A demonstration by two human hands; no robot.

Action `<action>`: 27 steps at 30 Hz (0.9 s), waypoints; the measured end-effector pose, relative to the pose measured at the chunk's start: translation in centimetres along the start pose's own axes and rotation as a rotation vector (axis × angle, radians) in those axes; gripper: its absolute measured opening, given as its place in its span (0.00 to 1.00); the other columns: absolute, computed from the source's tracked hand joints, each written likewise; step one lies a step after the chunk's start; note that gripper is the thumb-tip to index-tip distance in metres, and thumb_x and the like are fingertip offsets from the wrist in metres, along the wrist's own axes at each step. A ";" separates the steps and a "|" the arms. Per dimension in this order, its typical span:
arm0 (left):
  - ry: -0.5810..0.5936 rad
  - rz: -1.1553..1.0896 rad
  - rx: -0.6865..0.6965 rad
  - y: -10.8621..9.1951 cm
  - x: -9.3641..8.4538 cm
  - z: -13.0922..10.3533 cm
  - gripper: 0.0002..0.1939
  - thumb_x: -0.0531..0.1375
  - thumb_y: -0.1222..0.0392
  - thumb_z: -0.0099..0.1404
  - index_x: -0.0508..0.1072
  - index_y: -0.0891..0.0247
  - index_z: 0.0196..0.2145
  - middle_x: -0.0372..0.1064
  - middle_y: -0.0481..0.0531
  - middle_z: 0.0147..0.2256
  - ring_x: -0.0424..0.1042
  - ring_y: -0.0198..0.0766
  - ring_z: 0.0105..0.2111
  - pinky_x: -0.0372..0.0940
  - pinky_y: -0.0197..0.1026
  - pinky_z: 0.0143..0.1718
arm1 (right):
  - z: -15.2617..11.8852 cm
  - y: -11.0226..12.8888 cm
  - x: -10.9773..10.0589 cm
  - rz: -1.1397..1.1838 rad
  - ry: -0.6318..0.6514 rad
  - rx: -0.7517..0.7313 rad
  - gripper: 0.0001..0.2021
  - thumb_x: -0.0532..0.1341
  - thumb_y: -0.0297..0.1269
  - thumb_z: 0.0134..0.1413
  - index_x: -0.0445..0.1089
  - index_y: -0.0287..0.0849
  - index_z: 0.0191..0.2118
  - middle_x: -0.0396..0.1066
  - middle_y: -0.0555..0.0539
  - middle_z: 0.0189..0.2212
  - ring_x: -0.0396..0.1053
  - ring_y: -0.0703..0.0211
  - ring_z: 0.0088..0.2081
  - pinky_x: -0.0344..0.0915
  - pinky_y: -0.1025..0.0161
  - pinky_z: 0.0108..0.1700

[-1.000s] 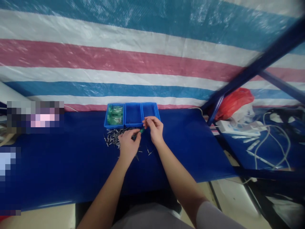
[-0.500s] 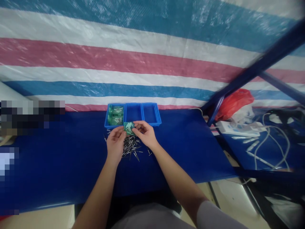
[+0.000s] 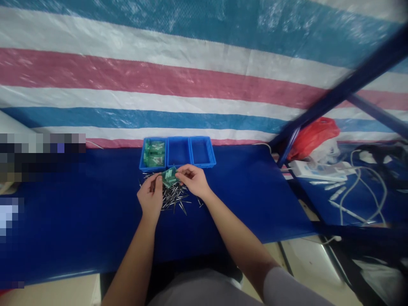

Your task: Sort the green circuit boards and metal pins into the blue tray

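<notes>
A small green packet (image 3: 169, 177) is stretched between my two hands above a pile of thin metal pieces (image 3: 174, 196). My left hand (image 3: 151, 194) pinches its left edge between thumb and fingers. On the other side, my right hand (image 3: 194, 180) grips the right edge, fingers curled. Just behind the hands is a blue tray with three compartments (image 3: 178, 152). Green packets (image 3: 154, 154) lie in its left compartment; the middle and right ones show bare blue bottoms.
The blue tabletop (image 3: 79, 212) runs to a striped sheet (image 3: 204, 80) at the back. On the right are a blue metal frame (image 3: 321, 100), a red plastic bag (image 3: 314, 138), a white power strip (image 3: 315, 171) and looped cables. Pixelated areas cover the left edge.
The green packet has tilted and moved slightly left and down. My left hand has shifted a little left and down with it; my right hand has moved slightly downward.
</notes>
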State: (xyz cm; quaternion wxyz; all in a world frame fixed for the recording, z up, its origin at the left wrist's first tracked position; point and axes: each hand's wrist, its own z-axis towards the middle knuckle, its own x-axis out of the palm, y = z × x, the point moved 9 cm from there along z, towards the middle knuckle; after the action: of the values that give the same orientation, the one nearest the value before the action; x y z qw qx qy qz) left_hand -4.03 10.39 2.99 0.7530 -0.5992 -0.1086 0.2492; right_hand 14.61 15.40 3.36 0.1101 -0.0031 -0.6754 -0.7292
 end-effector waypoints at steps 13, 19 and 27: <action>0.063 0.070 0.090 0.2 0.1 0.0 0.11 0.61 0.52 0.65 0.75 0.63 0.36 0.73 0.48 0.30 0.73 0.32 0.29 0.69 0.36 0.35 | -0.2 0.4 0.2 -0.047 0.010 -0.073 0.16 0.69 0.51 0.51 0.73 0.44 0.37 0.72 0.51 0.27 0.66 0.64 0.25 0.64 0.65 0.27; 0.117 -0.070 0.036 0.3 0.6 -0.2 0.11 0.61 0.51 0.64 0.74 0.63 0.34 0.71 0.47 0.27 0.71 0.31 0.25 0.68 0.35 0.30 | -0.1 0.5 -0.1 -0.120 -0.015 -0.092 0.14 0.68 0.49 0.52 0.74 0.44 0.36 0.73 0.50 0.27 0.67 0.63 0.27 0.64 0.65 0.28; -0.008 -0.052 0.020 0.5 -0.3 0.0 0.13 0.65 0.51 0.61 0.77 0.63 0.39 0.72 0.47 0.28 0.70 0.30 0.24 0.68 0.35 0.29 | -0.3 2.3 -0.4 -0.228 -0.044 -0.212 0.11 0.67 0.47 0.53 0.77 0.44 0.33 0.73 0.47 0.32 0.67 0.62 0.29 0.65 0.63 0.31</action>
State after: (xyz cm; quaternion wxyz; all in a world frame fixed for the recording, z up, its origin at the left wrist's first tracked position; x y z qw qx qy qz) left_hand -4.36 10.33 2.51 0.7649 -0.5874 -0.1247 0.2330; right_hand 15.45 15.02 5.54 0.0107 0.0462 -0.5930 -0.8038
